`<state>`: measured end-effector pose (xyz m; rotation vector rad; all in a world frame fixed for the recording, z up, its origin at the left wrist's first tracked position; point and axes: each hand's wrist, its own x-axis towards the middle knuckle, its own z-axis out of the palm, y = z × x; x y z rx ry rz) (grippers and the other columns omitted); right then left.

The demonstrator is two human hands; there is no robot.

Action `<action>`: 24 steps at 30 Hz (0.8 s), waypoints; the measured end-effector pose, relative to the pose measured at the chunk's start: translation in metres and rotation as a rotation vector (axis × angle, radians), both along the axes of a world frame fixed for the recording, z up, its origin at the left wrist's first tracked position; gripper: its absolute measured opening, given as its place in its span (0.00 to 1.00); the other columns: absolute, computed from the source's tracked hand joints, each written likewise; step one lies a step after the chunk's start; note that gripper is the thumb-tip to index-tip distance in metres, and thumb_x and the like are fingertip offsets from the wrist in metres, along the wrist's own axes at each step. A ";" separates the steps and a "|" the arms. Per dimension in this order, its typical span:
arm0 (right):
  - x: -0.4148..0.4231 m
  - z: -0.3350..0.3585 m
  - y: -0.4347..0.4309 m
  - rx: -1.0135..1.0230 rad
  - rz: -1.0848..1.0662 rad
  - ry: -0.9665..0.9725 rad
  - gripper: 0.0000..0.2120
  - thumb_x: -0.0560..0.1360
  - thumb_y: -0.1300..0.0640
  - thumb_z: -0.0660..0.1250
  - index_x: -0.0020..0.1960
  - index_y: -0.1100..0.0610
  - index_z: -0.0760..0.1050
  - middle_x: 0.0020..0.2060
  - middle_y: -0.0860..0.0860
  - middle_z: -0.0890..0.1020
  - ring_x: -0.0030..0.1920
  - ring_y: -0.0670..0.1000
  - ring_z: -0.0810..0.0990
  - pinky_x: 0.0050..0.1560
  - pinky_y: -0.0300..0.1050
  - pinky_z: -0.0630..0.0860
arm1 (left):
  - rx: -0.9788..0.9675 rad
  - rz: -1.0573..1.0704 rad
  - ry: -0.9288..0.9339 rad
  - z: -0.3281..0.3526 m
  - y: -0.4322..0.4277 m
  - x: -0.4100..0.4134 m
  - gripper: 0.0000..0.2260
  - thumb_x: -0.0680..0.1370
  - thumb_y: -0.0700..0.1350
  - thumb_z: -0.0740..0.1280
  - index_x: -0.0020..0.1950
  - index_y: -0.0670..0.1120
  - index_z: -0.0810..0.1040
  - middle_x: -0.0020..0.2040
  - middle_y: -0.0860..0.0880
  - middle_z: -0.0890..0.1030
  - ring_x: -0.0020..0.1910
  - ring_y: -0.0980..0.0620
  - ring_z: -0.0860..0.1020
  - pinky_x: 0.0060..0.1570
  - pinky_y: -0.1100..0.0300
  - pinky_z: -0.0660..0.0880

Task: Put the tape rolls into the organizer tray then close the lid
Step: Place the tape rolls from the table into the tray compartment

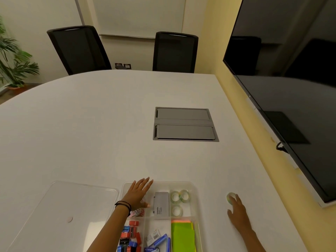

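A clear organizer tray (194, 186) sits at the table's near edge. Three tape rolls (179, 196) lie in its far right compartment. One more tape roll (230, 197) lies on the table to the right of the tray. My right hand (238, 210) reaches onto that roll, fingertips touching it, fingers spread. My left hand (137, 194) rests flat and open on the tray's far left compartment. The clear lid (72, 202) lies flat on the table to the left of the tray.
The tray also holds a grey box (161, 204), red and blue sharpeners (130, 237), blue staple boxes (158, 240) and green paper (182, 237). A grey cable hatch (184, 124) is set in the table. Two black chairs stand beyond; a dark screen (291, 88) hangs right.
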<state>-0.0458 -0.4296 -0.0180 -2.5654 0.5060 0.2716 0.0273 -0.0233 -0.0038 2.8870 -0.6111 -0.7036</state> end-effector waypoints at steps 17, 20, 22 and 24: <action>-0.060 -0.008 0.072 -0.073 -0.119 -0.126 0.07 0.72 0.62 0.70 0.48 0.62 0.75 0.59 0.56 0.75 0.56 0.58 0.76 0.49 0.51 0.76 | -0.030 -0.020 -0.006 -0.001 0.000 0.000 0.43 0.75 0.58 0.66 0.76 0.48 0.39 0.79 0.45 0.41 0.78 0.45 0.44 0.76 0.46 0.41; -0.052 0.004 0.084 0.086 -0.289 -0.222 0.06 0.72 0.61 0.71 0.43 0.62 0.74 0.50 0.58 0.77 0.46 0.59 0.78 0.42 0.48 0.75 | -0.028 -0.027 -0.012 -0.001 0.000 -0.001 0.42 0.75 0.58 0.66 0.76 0.48 0.40 0.79 0.45 0.42 0.78 0.45 0.44 0.76 0.46 0.41; -0.040 0.018 0.094 0.259 -0.365 -0.319 0.06 0.71 0.63 0.72 0.40 0.61 0.75 0.46 0.59 0.78 0.44 0.60 0.78 0.39 0.44 0.74 | -0.024 -0.031 -0.015 0.000 0.001 -0.001 0.42 0.76 0.58 0.65 0.76 0.48 0.40 0.79 0.45 0.42 0.78 0.45 0.44 0.76 0.47 0.41; -0.028 0.034 0.105 0.409 -0.345 -0.393 0.06 0.70 0.65 0.72 0.39 0.59 0.75 0.45 0.57 0.77 0.44 0.58 0.78 0.37 0.29 0.72 | -0.022 -0.033 -0.016 -0.001 0.001 0.000 0.42 0.76 0.58 0.65 0.76 0.48 0.40 0.79 0.45 0.42 0.78 0.45 0.44 0.76 0.47 0.41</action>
